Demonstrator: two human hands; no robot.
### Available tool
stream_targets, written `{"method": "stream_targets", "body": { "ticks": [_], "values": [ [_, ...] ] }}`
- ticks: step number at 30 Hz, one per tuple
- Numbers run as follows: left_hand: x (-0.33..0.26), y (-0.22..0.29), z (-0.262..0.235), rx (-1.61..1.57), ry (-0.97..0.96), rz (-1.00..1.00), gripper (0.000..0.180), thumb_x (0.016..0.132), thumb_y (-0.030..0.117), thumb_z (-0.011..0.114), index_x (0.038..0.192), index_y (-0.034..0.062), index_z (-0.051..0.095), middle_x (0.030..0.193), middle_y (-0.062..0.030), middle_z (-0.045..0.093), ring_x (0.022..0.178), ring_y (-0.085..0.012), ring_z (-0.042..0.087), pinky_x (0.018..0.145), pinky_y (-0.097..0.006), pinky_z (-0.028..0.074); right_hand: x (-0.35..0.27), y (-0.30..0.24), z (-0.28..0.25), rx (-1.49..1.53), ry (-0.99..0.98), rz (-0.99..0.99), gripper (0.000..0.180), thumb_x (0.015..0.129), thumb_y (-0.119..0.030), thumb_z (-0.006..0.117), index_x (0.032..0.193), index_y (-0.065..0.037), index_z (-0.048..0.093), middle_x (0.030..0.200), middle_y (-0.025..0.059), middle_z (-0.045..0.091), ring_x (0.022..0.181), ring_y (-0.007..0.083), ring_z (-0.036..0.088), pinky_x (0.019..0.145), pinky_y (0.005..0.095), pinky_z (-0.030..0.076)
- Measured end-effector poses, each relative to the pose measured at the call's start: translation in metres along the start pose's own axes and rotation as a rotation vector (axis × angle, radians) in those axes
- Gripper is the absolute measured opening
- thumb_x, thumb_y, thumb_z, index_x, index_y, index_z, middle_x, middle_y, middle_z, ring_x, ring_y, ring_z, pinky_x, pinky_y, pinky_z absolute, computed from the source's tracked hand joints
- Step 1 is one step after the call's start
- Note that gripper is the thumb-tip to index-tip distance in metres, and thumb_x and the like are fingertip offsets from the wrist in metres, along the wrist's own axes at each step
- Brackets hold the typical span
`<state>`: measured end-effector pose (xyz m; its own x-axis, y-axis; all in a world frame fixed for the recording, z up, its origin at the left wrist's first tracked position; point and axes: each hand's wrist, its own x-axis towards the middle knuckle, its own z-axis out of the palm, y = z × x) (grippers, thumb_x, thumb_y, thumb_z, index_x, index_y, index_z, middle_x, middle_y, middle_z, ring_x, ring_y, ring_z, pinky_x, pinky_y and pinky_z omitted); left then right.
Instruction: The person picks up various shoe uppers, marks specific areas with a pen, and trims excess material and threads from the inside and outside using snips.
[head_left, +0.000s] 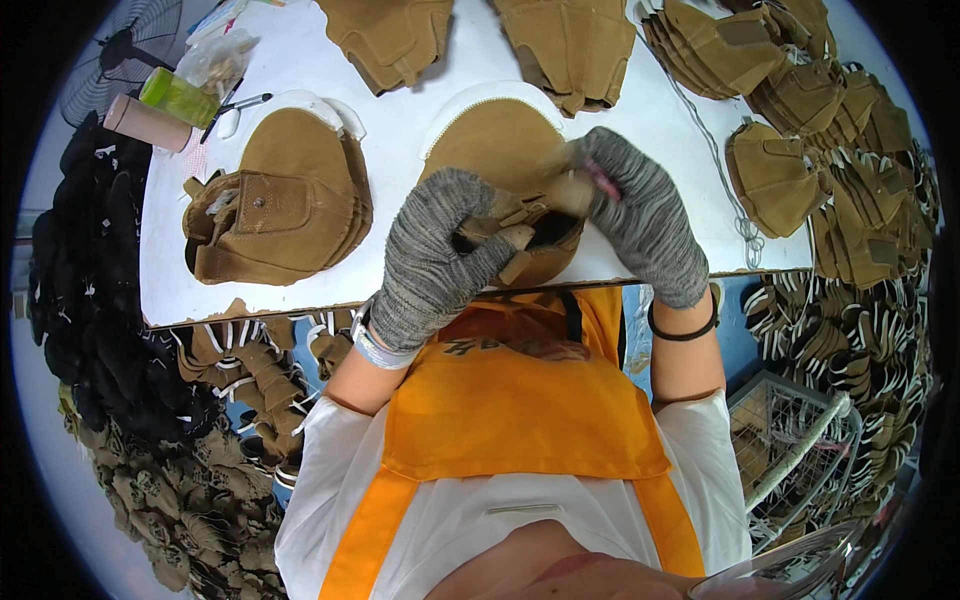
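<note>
A tan suede shoe upper [497, 140] with a white edge along its toe lies on the white table in front of me. My left hand [437, 245], in a grey knitted glove with bare fingertips, is closed on the near end of this upper, thumb across its strap by the dark opening. Over the upper's right side is my right hand [640, 210], gloved the same way. Its fingertips are smeared by motion, and a small pink patch shows among its fingers. Whether it holds anything cannot be made out.
Stacked tan uppers [300, 210] sit at the left of the white table [400, 285], more at the far edge and right. A pink cup [147, 122], a green cup [180, 95] and a pen [245, 102] stand far left. A grey cord [705, 135] runs down the right; a wire basket [790, 430] is below.
</note>
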<state>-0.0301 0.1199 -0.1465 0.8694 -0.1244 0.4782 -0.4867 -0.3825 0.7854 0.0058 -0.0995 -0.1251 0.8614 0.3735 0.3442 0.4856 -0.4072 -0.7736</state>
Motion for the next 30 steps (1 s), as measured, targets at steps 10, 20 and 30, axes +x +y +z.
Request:
{"method": "stream_targets", "body": {
  "ticks": [10,20,30],
  "values": [
    [0.012,0.013,-0.015,0.244,-0.085,0.517,0.022,0.063,0.015,0.080,0.084,0.0140,0.070,0.079,-0.0054,0.063,0.077,-0.0263,0.060,0.070,-0.040,0.046,0.014,-0.024,-0.007,0.115,-0.181,0.310,0.035,0.088,-0.017,0.069,0.117,-0.001,0.059,0.102,0.0123,0.065,0.100,0.0222,0.064,0.089,0.0322,0.052],
    [0.012,0.015,-0.012,0.174,-0.131,0.515,0.023,0.064,0.013,0.078,0.085,0.0125,0.070,0.080,-0.0055,0.061,0.075,-0.0268,0.059,0.070,-0.041,0.046,0.002,-0.029,-0.027,0.120,-0.057,0.083,0.040,0.087,-0.027,0.070,0.117,-0.002,0.062,0.102,0.0108,0.067,0.096,0.0235,0.064,0.088,0.0314,0.051],
    [0.000,0.004,-0.014,-0.093,-0.327,0.395,0.024,0.066,0.019,0.080,0.086,0.0119,0.070,0.085,-0.0051,0.062,0.085,-0.0270,0.058,0.082,-0.044,0.045,-0.046,-0.004,-0.047,-0.104,-0.085,-0.094,0.044,0.086,-0.034,0.067,0.121,-0.008,0.063,0.082,0.0060,0.061,0.076,0.0198,0.061,0.071,0.0293,0.051]
  ]
}}
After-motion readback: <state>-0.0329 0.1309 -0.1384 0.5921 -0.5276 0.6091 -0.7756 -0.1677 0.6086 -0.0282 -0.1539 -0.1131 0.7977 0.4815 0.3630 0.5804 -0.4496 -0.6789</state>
